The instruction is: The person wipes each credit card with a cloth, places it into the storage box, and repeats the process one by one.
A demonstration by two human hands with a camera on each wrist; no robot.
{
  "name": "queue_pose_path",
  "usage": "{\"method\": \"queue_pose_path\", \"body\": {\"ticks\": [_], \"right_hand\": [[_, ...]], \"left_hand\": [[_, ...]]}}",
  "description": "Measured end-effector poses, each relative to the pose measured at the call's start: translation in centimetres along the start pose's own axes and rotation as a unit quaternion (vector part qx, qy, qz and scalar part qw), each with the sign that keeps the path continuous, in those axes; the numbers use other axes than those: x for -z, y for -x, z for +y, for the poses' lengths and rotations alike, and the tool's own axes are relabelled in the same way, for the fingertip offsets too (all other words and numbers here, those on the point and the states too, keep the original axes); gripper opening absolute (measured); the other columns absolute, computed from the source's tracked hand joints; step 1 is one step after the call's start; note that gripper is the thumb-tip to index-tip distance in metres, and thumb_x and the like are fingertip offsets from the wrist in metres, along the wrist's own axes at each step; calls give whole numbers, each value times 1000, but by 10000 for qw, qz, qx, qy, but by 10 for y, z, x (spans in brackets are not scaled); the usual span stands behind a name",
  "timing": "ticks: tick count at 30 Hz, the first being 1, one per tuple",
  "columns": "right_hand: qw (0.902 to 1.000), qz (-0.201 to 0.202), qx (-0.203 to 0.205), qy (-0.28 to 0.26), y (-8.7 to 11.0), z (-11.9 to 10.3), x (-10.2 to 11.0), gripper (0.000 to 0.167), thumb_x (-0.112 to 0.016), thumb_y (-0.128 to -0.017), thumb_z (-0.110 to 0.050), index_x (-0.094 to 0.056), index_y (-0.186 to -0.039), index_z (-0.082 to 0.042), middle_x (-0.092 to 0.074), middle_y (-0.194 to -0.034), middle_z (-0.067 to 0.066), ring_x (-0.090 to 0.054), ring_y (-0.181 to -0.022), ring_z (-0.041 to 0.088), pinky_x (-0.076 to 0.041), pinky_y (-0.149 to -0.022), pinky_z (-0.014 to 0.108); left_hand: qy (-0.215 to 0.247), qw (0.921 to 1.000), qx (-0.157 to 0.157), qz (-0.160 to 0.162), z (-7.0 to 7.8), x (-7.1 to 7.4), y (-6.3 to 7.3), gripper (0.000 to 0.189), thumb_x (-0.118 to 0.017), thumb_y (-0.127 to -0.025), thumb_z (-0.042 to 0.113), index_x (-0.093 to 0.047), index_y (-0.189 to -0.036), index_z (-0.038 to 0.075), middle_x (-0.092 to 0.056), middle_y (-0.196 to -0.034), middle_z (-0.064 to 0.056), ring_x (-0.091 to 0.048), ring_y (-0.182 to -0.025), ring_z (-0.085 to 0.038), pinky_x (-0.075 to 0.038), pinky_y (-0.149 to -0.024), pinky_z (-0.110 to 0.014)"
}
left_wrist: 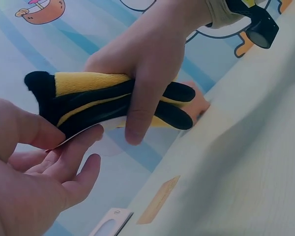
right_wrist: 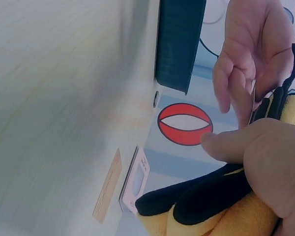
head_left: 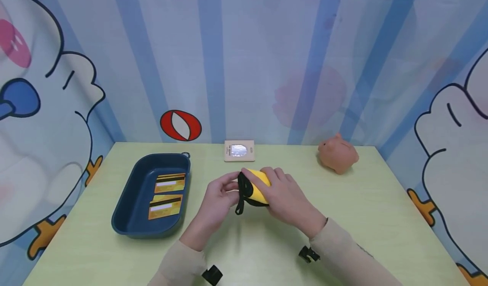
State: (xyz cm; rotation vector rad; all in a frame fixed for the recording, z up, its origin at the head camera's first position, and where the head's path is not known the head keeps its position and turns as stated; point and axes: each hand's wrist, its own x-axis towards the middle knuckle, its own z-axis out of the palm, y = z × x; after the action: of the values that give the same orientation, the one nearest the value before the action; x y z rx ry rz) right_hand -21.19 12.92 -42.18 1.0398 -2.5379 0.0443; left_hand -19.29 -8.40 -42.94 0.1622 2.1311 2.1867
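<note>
A soft yellow pouch [head_left: 261, 182] with black trim and a black loop sits above the table between both hands. My right hand [head_left: 291, 199] grips it, its thumb across the black stripes in the left wrist view. At the pouch's other end, my left hand [head_left: 219, 199] pinches a thin card [left_wrist: 113, 122], seen almost edge-on along the pouch's edge. Its printed face is hidden. Several gold cards [head_left: 166, 210] with black stripes lie in two groups inside the dark blue tray [head_left: 126, 209] on the left.
A small pale box [head_left: 249, 151] with an oval window stands at the table's back edge. A tan strip [left_wrist: 160, 199] lies near it. Towards the back right sits a pink piggy bank [head_left: 338, 154]. Printed cloth walls [head_left: 248, 65] enclose the pale table [head_left: 381, 218].
</note>
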Motion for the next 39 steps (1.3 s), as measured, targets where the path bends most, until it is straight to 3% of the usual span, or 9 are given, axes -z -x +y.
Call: {"method": "queue_pose_path", "body": {"ticks": [6,15,22,30,34,39], "right_hand": [[9994,-256,-204,-135,3,4,0,111,-93,-78,-16,-29,-167,-30,-57,-131,15,-59,-103,31,-59,-78,43],[9994,-235,-198,-161,9,13,-1,111,-93,-75,-9,-32,-166,-27,-59,-127,15,-61,-101,31,-58,-77,43],[9983,-330,-373,-288,17,19,-2,112,-95,-71,-8,-35,-164,-29,-58,-126,14,-59,-101,31,-57,-78,44],[9987,-149,-431,-240,23,26,1,113,-92,-70,-4,-36,-164,-31,-59,-125,15,-60,-99,32,-56,-72,43],[9988,-44,-409,-273,26,31,2,109,-86,-71,1,-37,-164,-29,-60,-124,16,-60,-95,32,-53,-67,42],[9986,17,-394,-363,30,38,2,109,-83,-71,3,-37,-164,-28,-60,-124,17,-61,-96,33,-53,-67,42]], "left_hand": [[154,9998,63,148,2,5,1,52,-60,-95,-7,-60,-146,6,-73,-113,-16,-76,-101,-28,-61,-95,-41],[489,9986,87,158,10,9,4,52,-58,-96,-12,-58,-146,1,-69,-122,-29,-76,-102,-32,-62,-88,-42],[511,9984,166,175,13,15,8,54,-60,-96,-11,-56,-148,3,-69,-123,-25,-76,-103,-35,-64,-83,-42],[232,9990,385,87,17,20,11,55,-61,-97,-9,-55,-150,4,-70,-127,-25,-76,-104,-35,-64,-82,-40],[15,9978,635,207,18,26,13,55,-61,-98,-8,-54,-150,7,-69,-130,-23,-75,-105,-34,-64,-82,-39],[-135,9968,639,457,25,39,15,55,-63,-98,-6,-56,-149,12,-69,-131,-20,-73,-112,-34,-64,-83,-39]]}}
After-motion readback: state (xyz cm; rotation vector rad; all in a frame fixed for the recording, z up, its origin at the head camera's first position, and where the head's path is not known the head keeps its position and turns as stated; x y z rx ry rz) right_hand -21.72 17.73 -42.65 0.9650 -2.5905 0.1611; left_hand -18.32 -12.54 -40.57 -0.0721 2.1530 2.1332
